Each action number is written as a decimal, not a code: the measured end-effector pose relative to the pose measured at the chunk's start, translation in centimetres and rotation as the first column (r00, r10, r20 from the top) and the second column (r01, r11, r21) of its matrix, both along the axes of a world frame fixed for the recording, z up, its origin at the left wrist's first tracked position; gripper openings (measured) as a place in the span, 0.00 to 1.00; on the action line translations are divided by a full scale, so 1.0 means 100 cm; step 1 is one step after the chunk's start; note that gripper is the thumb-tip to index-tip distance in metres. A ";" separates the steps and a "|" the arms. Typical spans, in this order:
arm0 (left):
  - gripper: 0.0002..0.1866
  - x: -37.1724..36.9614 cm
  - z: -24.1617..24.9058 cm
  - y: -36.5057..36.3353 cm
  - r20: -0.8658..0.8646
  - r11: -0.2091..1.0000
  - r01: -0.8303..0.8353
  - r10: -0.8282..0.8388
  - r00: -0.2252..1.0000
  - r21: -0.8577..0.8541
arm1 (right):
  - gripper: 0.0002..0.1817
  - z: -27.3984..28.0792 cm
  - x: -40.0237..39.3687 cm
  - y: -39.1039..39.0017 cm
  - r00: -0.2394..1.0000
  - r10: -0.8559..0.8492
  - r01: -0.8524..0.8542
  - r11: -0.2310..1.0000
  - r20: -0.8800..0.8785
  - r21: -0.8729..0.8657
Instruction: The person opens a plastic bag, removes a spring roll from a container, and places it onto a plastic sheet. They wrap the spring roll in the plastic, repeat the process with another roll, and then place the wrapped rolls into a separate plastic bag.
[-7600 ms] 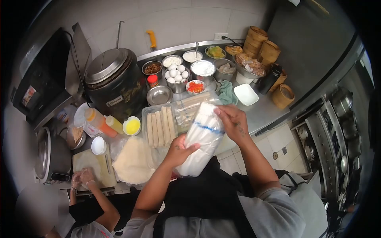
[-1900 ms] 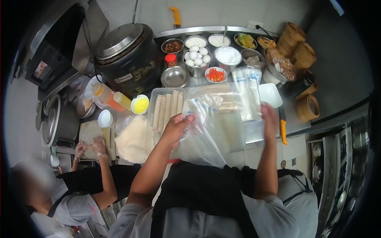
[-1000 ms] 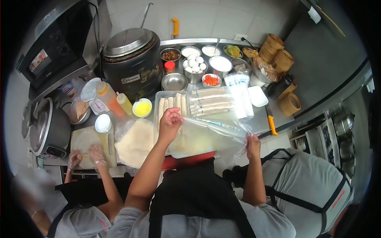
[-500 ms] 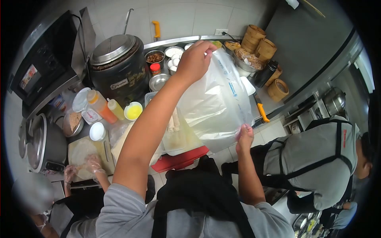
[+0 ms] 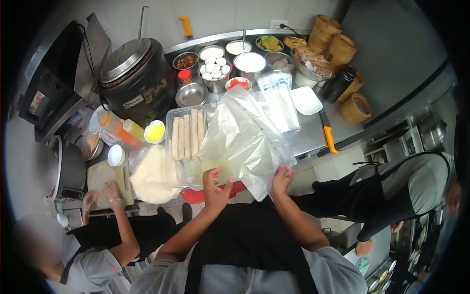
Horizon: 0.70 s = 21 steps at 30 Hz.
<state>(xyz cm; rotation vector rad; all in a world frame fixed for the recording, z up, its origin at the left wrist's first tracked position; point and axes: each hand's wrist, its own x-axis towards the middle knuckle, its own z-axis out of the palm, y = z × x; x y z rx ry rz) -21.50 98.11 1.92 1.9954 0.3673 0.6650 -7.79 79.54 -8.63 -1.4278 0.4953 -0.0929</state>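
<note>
A translucent plastic bag (image 5: 245,142) with faint blue print hangs crumpled over the counter's front part. My right hand (image 5: 281,180) pinches its lower right edge. Beside the bag's lower left side is my left hand (image 5: 217,190), thumb and fingers apart, holding nothing. Left of the bag, a clear tray (image 5: 171,169) holds several pale rolls (image 5: 188,134) lying side by side. A stack of folded plastic bags (image 5: 280,100) lies behind the held bag. The bag hides part of the tray.
A knife with an orange handle (image 5: 330,140) lies near a square white dish (image 5: 307,101). Bowls of eggs (image 5: 214,68) and other foods line the back. A large black pot (image 5: 139,81) stands left. Co-workers stand at both sides; gloved hands (image 5: 105,192) work on a cutting board (image 5: 125,196).
My left hand has let go of the bag's top and come down toward me. The bag has sagged, uncovering the rolls, eggs and folded bags. The co-worker at right has shifted.
</note>
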 end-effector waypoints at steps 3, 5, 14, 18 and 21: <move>0.34 0.005 -0.006 -0.007 -0.223 0.939 -0.197 0.135 0.965 -0.281 | 0.16 -0.002 0.009 -0.012 0.987 0.146 -0.141 0.987 -0.064 0.073; 0.44 0.039 0.014 -0.011 -0.245 0.757 -0.250 0.123 0.962 -0.603 | 0.17 0.015 0.015 -0.018 0.964 0.244 -0.223 0.959 -0.110 0.173; 0.43 0.093 -0.047 -0.004 -0.222 0.825 -0.496 0.448 0.866 -0.271 | 0.34 0.053 0.072 -0.077 0.763 0.646 -0.620 0.730 -0.005 -0.289; 0.31 0.106 0.004 0.016 -0.155 0.875 -0.483 0.483 0.862 0.041 | 0.43 0.101 0.110 -0.069 0.575 0.758 -0.363 0.574 0.308 -0.734; 0.18 0.125 0.011 0.061 -0.208 0.890 -0.456 0.451 0.868 0.028 | 0.40 0.083 0.157 -0.034 0.517 0.803 -0.276 0.485 0.297 -0.830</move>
